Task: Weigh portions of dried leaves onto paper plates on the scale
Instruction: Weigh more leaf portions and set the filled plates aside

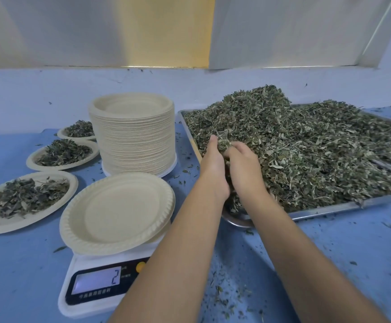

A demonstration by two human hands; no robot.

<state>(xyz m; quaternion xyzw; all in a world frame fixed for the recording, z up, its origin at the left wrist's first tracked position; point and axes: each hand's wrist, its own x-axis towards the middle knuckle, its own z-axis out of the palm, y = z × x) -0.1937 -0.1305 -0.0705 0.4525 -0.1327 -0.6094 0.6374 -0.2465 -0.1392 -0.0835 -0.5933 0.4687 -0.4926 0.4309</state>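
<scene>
A big heap of dried leaves (306, 150) fills a metal tray (343, 207) on the right. My left hand (213, 164) and my right hand (243, 166) are together at the heap's near left edge, fingers curled round a clump of leaves. An empty paper plate (117, 212) lies on the white scale (91, 283), whose display reads 2. A tall stack of paper plates (133, 138) stands behind it.
Three paper plates with leaf portions lie at the left: near (24, 201), middle (61, 155) and far (77, 130). Leaf crumbs are scattered over the blue table (329, 264). A pale wall rises close behind the table.
</scene>
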